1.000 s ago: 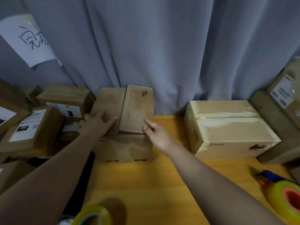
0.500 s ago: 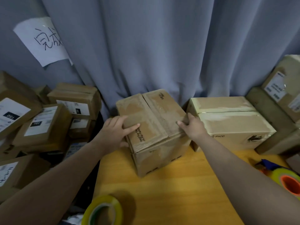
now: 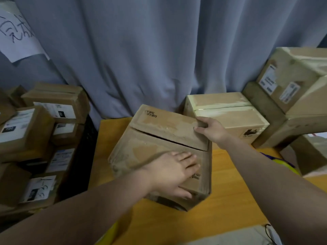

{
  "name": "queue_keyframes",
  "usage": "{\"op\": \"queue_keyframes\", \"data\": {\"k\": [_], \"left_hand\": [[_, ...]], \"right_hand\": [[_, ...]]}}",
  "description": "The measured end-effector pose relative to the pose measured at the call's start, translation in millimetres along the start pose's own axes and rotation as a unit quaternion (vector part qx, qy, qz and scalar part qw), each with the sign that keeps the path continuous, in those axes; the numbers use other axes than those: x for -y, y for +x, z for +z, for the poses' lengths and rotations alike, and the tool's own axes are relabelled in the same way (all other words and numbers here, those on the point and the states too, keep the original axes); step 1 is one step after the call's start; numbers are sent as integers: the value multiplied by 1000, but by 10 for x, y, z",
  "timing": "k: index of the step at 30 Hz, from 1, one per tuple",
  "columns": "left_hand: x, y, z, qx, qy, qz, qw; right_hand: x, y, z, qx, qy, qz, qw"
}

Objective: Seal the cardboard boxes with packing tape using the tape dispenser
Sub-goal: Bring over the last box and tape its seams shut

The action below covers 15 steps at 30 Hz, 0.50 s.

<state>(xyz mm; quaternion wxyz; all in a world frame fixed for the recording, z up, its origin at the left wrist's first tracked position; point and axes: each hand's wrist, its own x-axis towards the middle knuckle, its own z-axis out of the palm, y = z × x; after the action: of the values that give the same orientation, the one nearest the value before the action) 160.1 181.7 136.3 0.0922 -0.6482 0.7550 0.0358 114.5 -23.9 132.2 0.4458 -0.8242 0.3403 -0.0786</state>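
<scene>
1. The left hand (image 3: 173,172) is lying flat on the near flap of the cardboard box (image 3: 159,138) in the middle of the frame. Its fingers are straight and spread and its thumb is hanging over the near edge. It is probably pressing the flap level for taping.
2. The right hand (image 3: 210,129) is curling its fingers round the far right corner of the back flap and clamping it, apparently to steady or square the box on the wooden table (image 3: 230,200).
3. The two flaps are meeting at a dark, untaped gap, with the back one sitting slightly higher, so sealing is not yet begun.
4. The tape dispenser (image 3: 284,163) is showing only as a purple and yellow sliver at the right, behind the right forearm, in neither hand.
5. Counting:
   - two hands;
   - two boxes on the table, this one and a taped box (image 3: 230,117) just beside its far right corner;
   - at least six labelled boxes (image 3: 26,128) piling up at the left;
   - several taped ones (image 3: 292,80) at the upper right;
   - one handwritten paper note (image 3: 16,36) on the curtain (image 3: 159,50) at the upper left.
</scene>
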Motion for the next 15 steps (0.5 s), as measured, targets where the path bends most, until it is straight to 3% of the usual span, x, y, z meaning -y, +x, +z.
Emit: {"op": "queue_keyframes", "data": {"k": [9, 15], "left_hand": [[-726, 1045, -137, 1, -57, -10, 998], [-1245, 2002, -322, -20, -116, -91, 989]], "right_hand": [[-662, -272, -924, -41, 19, 17, 999], [-1232, -241, -1541, -37, 48, -17, 998]]}}
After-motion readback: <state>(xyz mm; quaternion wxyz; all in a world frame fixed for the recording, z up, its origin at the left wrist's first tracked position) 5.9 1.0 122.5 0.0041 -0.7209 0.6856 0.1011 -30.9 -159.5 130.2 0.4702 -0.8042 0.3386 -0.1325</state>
